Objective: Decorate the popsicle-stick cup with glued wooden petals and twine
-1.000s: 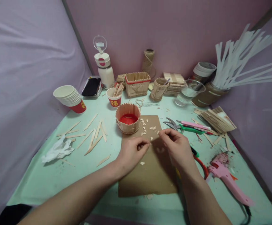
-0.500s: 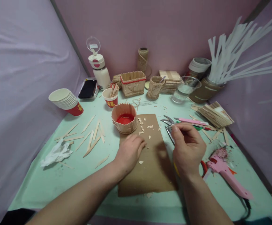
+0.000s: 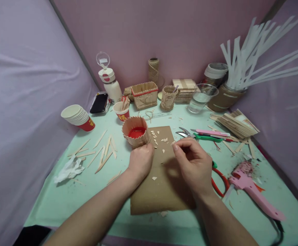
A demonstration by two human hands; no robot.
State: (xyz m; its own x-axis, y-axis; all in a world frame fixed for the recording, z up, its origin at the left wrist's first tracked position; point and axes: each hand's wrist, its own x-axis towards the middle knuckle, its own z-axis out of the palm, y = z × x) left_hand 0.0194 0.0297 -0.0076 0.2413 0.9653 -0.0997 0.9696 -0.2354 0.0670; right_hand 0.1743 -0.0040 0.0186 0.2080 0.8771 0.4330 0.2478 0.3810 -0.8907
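Note:
My left hand [image 3: 141, 159] is curled closed at the front of a round basket [image 3: 138, 139] built of wooden sticks with a jagged rim and a red bottom. Its fingertips are hidden, so I cannot tell what they hold. Over the right part of a brown board [image 3: 161, 194], my right hand [image 3: 193, 160] pinches a small pale wood chip [image 3: 173, 142] between thumb and forefinger. Several cut wood chips [image 3: 154, 136] lie scattered on the board between the hands. Red-handled scissors [image 3: 222, 181] lie partly hidden beside my right wrist.
Pruning shears [image 3: 207, 137], a pink craft knife [image 3: 211, 132] and a pink glue gun [image 3: 256, 194] lie on the right. Loose sticks [image 3: 104, 157], a crumpled tissue [image 3: 70, 170] and stacked paper cups [image 3: 79, 118] are left. Behind stand a rectangular basket [image 3: 145, 97] and a water cup [image 3: 200, 100].
My right hand has moved left over the board, uncovering the scissors' red handles. My left hand has curled its fingers in and drawn up against the basket's front. The view has shifted slightly.

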